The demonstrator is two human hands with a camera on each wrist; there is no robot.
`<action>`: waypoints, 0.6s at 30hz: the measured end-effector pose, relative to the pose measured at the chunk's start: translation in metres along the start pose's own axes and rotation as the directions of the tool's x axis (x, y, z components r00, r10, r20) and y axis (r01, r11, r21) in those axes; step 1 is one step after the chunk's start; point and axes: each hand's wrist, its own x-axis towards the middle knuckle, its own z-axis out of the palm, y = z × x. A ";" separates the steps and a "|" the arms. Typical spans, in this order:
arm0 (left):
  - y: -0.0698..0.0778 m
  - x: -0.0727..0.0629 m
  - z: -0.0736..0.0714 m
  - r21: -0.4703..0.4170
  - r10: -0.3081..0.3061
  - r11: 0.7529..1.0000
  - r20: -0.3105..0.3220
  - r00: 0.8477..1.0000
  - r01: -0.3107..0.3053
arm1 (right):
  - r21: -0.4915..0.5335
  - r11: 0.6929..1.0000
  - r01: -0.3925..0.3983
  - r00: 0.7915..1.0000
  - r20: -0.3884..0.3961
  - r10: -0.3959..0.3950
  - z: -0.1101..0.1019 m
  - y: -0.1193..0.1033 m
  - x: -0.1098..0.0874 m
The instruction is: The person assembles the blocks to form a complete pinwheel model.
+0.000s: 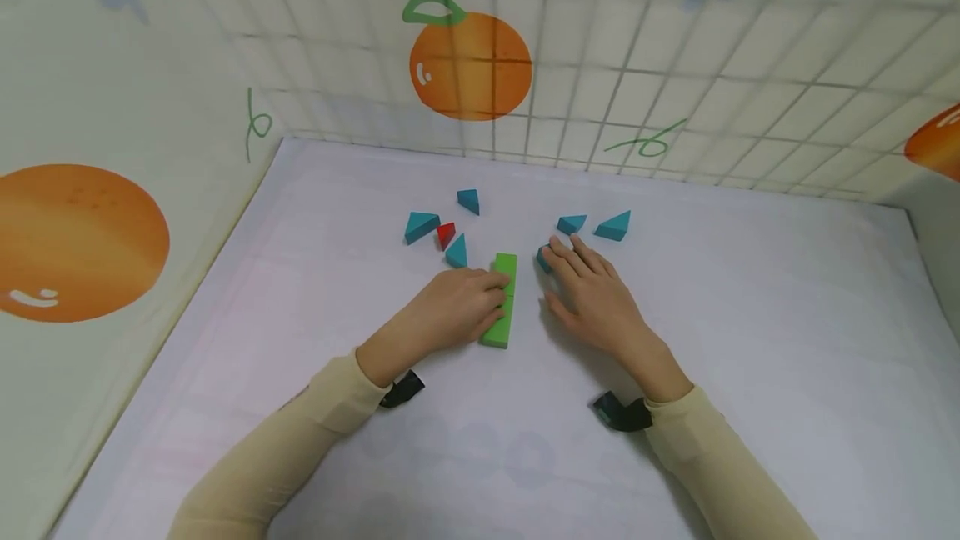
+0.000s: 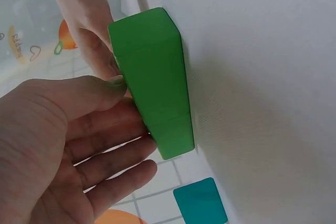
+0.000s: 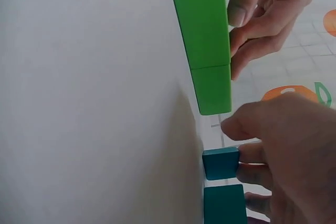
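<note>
Two green blocks (image 1: 498, 327) lie end to end in a row on the white cloth, with a thin seam between them. My left hand (image 1: 468, 302) rests its fingertips along their top in the head view. In the left wrist view the left thumb touches the upper edge, with the other fingers loosely bent. To the right, my right hand (image 1: 596, 298) reaches forward with fingers spread and extended, fingertips on a blue-green block (image 1: 544, 259) that they partly cover. The right wrist view shows that block (image 3: 220, 163) at the fingertips, the right thumb apart from the green blocks.
A blue-green triangular block (image 1: 456, 252), a small red triangular block (image 1: 446, 235) and two more blue-green ones lie ahead of the left hand. Beyond the right fingertips are blue-green triangular blocks (image 1: 615, 226). Patterned cloth walls (image 1: 600, 48) border the surface. Dark straps circle both wrists.
</note>
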 end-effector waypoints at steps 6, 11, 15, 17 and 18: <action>0.001 0.001 0.000 0.012 -0.010 1.000 0.021 1.000 0.010 | -0.002 1.000 0.005 1.000 -0.024 -0.005 0.001 0.003 -0.002; 0.002 0.001 -0.001 0.049 0.000 0.999 0.039 0.999 -0.002 | 0.006 1.000 0.011 0.998 -0.056 -0.011 0.004 0.004 -0.004; 0.002 0.000 -0.002 0.064 -0.006 0.998 0.039 0.999 0.004 | 0.004 1.000 0.019 0.999 -0.027 -0.019 0.000 0.002 -0.003; 0.002 -0.001 -0.003 0.060 -0.019 0.998 0.038 0.999 0.016 | 0.005 1.000 0.026 1.000 0.004 -0.026 -0.005 0.002 0.000; 0.002 -0.002 -0.003 0.060 -0.024 0.998 0.038 0.999 0.022 | 0.008 1.000 0.030 0.999 0.018 -0.030 -0.008 0.002 0.001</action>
